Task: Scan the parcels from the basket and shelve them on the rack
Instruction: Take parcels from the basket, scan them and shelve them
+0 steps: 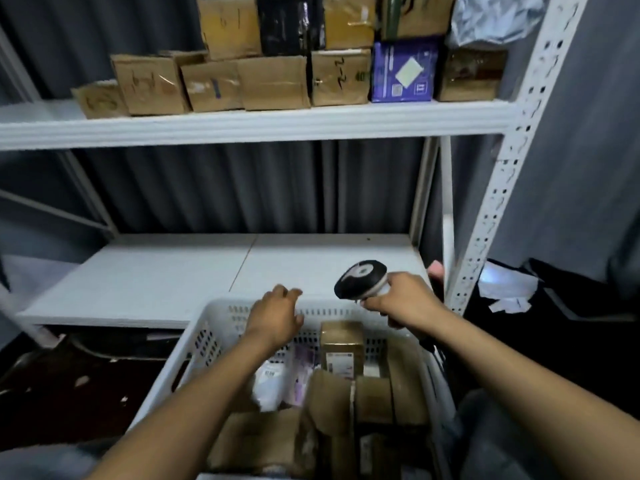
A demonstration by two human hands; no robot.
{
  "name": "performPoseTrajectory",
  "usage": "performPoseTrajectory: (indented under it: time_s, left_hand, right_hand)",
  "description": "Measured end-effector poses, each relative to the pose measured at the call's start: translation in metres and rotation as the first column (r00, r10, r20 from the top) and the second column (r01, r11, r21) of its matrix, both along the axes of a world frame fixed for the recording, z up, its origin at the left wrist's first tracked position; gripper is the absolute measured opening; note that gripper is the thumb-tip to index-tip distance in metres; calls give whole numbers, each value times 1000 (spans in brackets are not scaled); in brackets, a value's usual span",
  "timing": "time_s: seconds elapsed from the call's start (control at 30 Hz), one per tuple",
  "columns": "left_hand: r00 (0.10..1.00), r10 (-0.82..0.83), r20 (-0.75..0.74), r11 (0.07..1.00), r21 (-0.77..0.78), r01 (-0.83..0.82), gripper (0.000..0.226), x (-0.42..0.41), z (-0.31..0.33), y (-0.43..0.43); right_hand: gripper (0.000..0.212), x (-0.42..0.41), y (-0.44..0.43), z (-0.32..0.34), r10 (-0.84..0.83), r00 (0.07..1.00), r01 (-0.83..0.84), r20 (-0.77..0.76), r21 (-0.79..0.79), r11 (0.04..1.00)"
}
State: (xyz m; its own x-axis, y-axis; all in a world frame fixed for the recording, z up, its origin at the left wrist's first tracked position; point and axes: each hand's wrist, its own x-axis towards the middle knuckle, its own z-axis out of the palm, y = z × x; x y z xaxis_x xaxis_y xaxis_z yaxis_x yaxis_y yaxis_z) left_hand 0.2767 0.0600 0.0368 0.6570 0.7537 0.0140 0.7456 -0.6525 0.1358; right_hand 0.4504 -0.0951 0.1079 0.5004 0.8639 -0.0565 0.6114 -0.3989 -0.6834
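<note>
The right grip [401, 301] is clutching the scanner [360, 279] above the basket [204, 337], where parcels [341, 351] are lying; the left grip [277, 318] is hovering loose-fingered, holding nothing, before the rack [242, 128].

Grey corrugated wall [207, 188] rises over dark floor [69, 386]

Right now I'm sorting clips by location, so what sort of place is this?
Probably a parcel depot or stockroom. Taped cardboard parcels line the upper shelf of a white slotted-steel rack, more fill a white basket, and the right hand grips a barcode scanner.
</note>
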Motion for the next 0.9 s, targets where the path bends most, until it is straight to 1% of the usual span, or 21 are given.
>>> performPoseTrajectory:
  time_s: [0.1,0.17,0.23,0.3,0.4,0.47,0.53,0.6,0.7,0.77,0.83,0.9]
  left_hand:
    - [999,-33,-34,996,-81,30,54,21,-43,-13]
    - [997,-46,-65,993,-114,39,53,41,-70,-18]
    - [995,-38,-90,990,-136,25,54,60,-92,-19]
    - [994,-12,-105,988,-155,-5,55,84,-116,-16]
    - [990,93,-103,972,-208,-113,63,117,-147,-8]
    - [979,175,-105,945,-260,-197,73,138,-169,-4]
    - [962,244,-122,916,-296,-270,83,154,-186,0]
    - [936,321,-144,874,-335,-351,96,167,-201,3]
    - [875,453,-171,777,-405,-482,109,178,-216,9]
    - [849,501,-169,741,-423,-522,110,182,-222,12]
    - [848,511,-138,740,-432,-516,107,183,-222,13]
    - [848,523,-85,745,-439,-503,102,181,-218,10]
  right_hand:
    - [25,26,-6,-34,-57,998,57,-7,-56,997]
    - [29,45,-8,-55,-99,995,101,24,-83,991]
    - [31,61,-8,-69,-140,990,142,26,-106,984]
    - [31,81,-4,-80,-149,989,149,9,-139,979]
    - [29,107,4,-92,-163,984,173,71,-178,969]
    - [25,120,8,-101,-165,985,173,53,-199,965]
    - [25,125,13,-106,-133,990,138,39,-220,966]
    - [27,129,17,-109,-86,995,94,44,-236,967]
    - [32,130,24,-109,-18,997,37,73,-257,966]
    - [33,129,28,-110,5,994,24,105,-270,963]
    - [30,127,30,-110,13,995,14,100,-265,964]
    - [22,125,32,-110,35,994,-8,101,-251,968]
